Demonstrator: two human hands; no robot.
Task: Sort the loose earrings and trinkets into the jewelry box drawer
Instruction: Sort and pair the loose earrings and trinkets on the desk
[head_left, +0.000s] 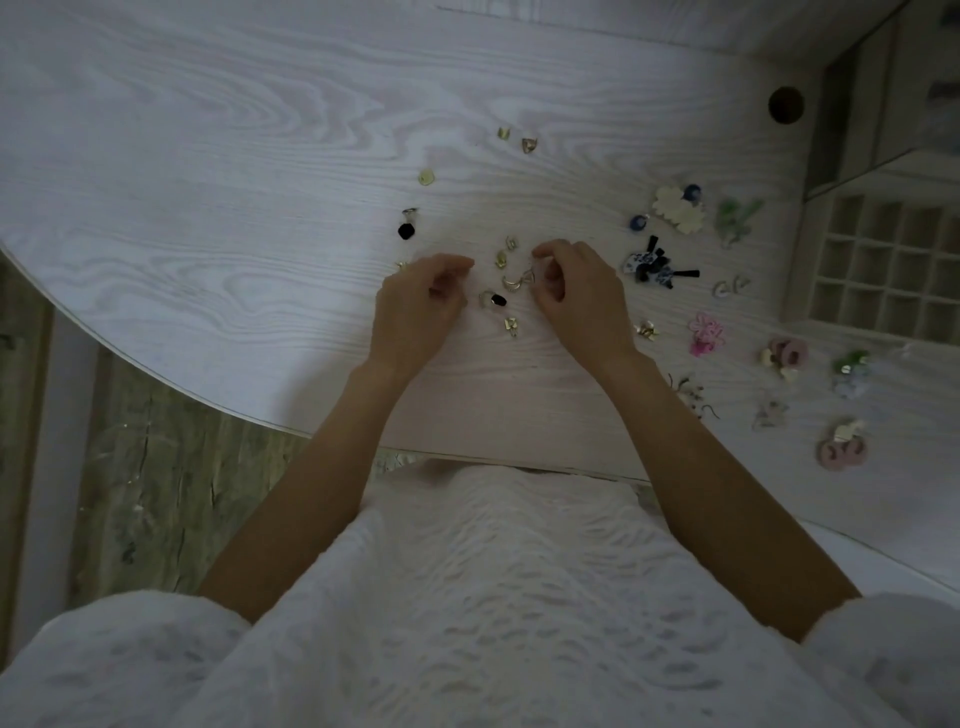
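Gold earrings (506, 283) lie between both curled, seemingly empty hands: left hand (415, 306), right hand (576, 296). Light, likely slippery; pinch edges. Drawer (883, 270) at three o'clock.

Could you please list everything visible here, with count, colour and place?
table: one, whitish wood grain, fills the view
jewelry box drawer: one, pale, gridded compartments, right edge
gold trinkets: several, small, scattered centre, between the hands
black bead earring: one, left of centre
cream flower piece: one, right of centre
blue-and-black bow pieces: a cluster, right of the right hand
pink knot trinket: one, right
pink round earrings: a pair, lower right
left hand: fingers curled, on table
right hand: pinching something small, unclear
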